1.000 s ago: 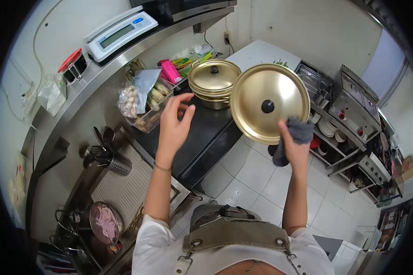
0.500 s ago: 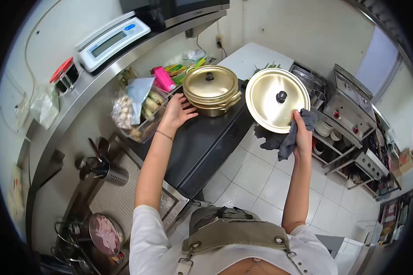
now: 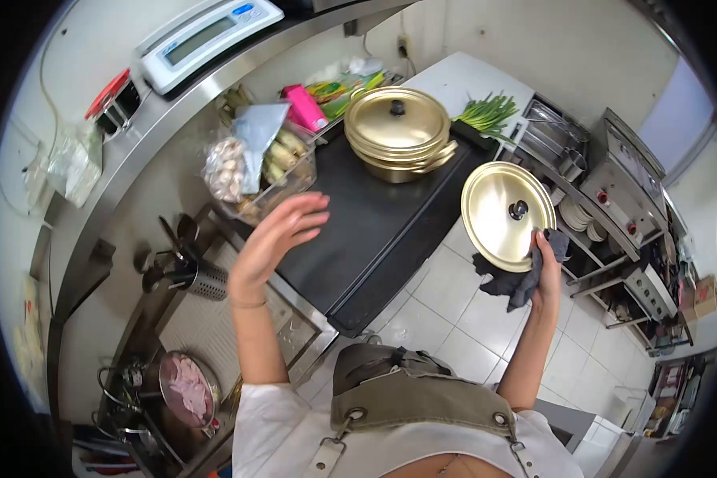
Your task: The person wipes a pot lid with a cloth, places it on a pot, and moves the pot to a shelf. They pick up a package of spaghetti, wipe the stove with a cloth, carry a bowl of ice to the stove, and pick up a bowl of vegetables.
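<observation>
Right fingers, partly hidden by cloth, grip a lid; left fingers stand apart.

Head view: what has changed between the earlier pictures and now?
The left hand has drawn back from the pot stack. The right hand has lowered the lid, away from the pot stack, leaving the green onions in plain view. Nothing was grasped or released: lid and dark cloth stay in the right hand, the pot stack on the black counter.
</observation>
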Demonstrator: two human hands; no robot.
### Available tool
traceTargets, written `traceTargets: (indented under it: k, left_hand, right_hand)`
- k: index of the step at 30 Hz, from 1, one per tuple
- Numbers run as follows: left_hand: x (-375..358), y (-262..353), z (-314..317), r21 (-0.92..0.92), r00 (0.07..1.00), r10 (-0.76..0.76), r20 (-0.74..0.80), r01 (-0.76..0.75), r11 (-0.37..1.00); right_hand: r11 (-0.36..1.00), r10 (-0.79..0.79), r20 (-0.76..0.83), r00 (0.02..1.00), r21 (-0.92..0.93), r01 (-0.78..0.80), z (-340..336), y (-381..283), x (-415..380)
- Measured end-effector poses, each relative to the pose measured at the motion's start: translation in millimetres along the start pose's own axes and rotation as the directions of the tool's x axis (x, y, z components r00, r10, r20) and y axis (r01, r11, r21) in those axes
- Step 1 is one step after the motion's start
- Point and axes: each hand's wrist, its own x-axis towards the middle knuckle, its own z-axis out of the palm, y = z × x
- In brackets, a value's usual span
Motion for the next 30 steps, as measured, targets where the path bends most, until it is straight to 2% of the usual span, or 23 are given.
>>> traceTargets:
  k: [2,4,5,6,8,10,12,13,14,15,16,17,18,19,20,21,22,23,24,26,27,28,30]
  left_hand:
    - [-64.3,2.8,-28.9,0.009,1.0,0.027,0.005,-0.027,1.0]
    - [-125.1,-13.0,-61.2,0.042,0.933,0.029,-0.359,-0.015,0.999]
    - [-151.9,-25.1,-76.5,0.074,0.81,0.015,-0.586,0.035,0.997]
    - [-179.2,-41.6,-93.0,0.095,0.632,0.014,-0.774,0.094,0.991]
    - [-247.6,-97.2,-130.6,0.081,0.228,0.048,-0.972,0.139,0.987]
    - [-321.2,-148.6,-164.3,-0.005,0.063,-0.019,-0.998,0.213,0.977]
    - [-354.4,-172.3,-158.2,-0.086,0.01,-0.091,-0.996,0.257,0.962]
    - [-364.1,-191.1,-152.1,-0.122,-0.036,-0.117,-0.992,0.219,0.968]
    - [-373.4,-210.8,-148.2,-0.117,-0.024,-0.115,-0.993,0.266,0.957]
    - [-399.9,-239.2,-164.5,-0.071,0.103,-0.163,-0.981,0.592,0.802]
    - [-392.3,-248.8,-144.5,0.225,0.181,0.136,-0.974,0.718,0.658]
    - [-403.9,-287.1,-153.5,0.252,0.12,0.27,-0.955,0.81,0.53]
    - [-403.7,-288.1,-148.1,0.243,0.111,0.268,-0.957,0.812,0.531]
    - [-398.9,-291.6,-142.9,0.324,0.243,0.243,-0.939,0.86,0.393]
    - [-389.2,-292.6,-137.5,0.413,0.371,0.198,-0.907,0.876,0.25]
    - [-377.1,-287.1,-127.8,0.415,0.373,0.199,-0.906,0.874,0.253]
    - [-365.1,-275.9,-114.7,0.359,0.331,0.171,-0.928,0.918,0.167]
    - [-358.2,-268.5,-108.2,0.301,0.288,0.149,-0.946,0.95,0.078]
    - [-356.6,-267.4,-107.7,0.306,0.292,0.15,-0.945,0.949,0.08]
    - [-357.6,-267.2,-107.0,0.286,0.284,0.053,-0.957,0.958,0.035]
    - [-358.6,-268.0,-108.4,0.291,0.289,0.053,-0.956,0.956,0.034]
    - [-360.5,-269.9,-110.0,0.312,0.307,0.098,-0.947,0.949,0.039]
    - [-365.1,-275.3,-113.6,0.332,0.324,0.133,-0.937,0.942,0.041]
  right_hand:
    - [0.989,0.118,0.064,0.991,-0.094,-0.112,2.0,6.5,-4.6]
    - [0.976,0.135,0.114,0.984,-0.186,-0.112,21.4,17.5,-15.5]
    - [0.958,0.165,0.163,0.973,-0.262,-0.119,34.7,19.0,-21.5]
    - [0.936,0.192,0.217,0.957,-0.335,-0.112,41.3,27.5,-20.1]
    - [0.902,0.271,0.312,0.91,-0.412,-0.128,67.4,29.7,-28.6]
    - [0.896,0.287,0.335,0.898,-0.425,-0.128,84.1,37.2,-29.5]
    - [0.889,0.3,0.354,0.886,-0.44,-0.125,95.3,42.0,-31.1]
    - [0.893,0.293,0.331,0.897,-0.43,-0.132,99.6,43.3,-32.2]
    - [0.897,0.284,0.309,0.908,-0.419,-0.138,103.7,45.6,-32.5]
    - [0.902,0.267,0.324,0.908,-0.414,-0.118,103.5,50.7,-30.3]
    - [0.899,0.279,0.331,0.902,-0.421,-0.123,104.6,51.8,-30.8]
    - [0.854,0.251,0.32,0.913,-0.517,-0.054,106.5,51.2,-30.9]
    - [0.796,0.219,0.313,0.924,-0.605,0.016,107.5,50.4,-29.5]
    - [0.612,0.073,0.468,0.881,-0.718,0.331,106.0,51.0,-25.3]
    - [0.612,0.072,0.47,0.88,-0.718,0.333,106.5,49.1,-23.0]
    - [0.474,0.08,0.505,0.859,-0.778,0.413,107.3,45.5,-21.3]
    - [0.323,0.097,0.536,0.839,-0.814,0.483,107.4,41.6,-20.6]
    - [0.287,0.176,0.512,0.841,-0.844,0.454,107.4,37.0,-20.5]
    - [0.286,0.172,0.51,0.843,-0.845,0.453,106.6,32.9,-21.1]
    - [0.235,0.308,0.472,0.826,-0.879,0.415,103.4,25.7,-23.3]
    - [0.219,0.371,0.474,0.798,-0.88,0.421,101.1,21.1,-23.1]
    - [0.219,0.37,0.47,0.801,-0.882,0.417,95.9,20.6,-22.7]
    - [0.319,0.345,0.594,0.726,-0.802,0.505,83.4,20.1,-24.8]
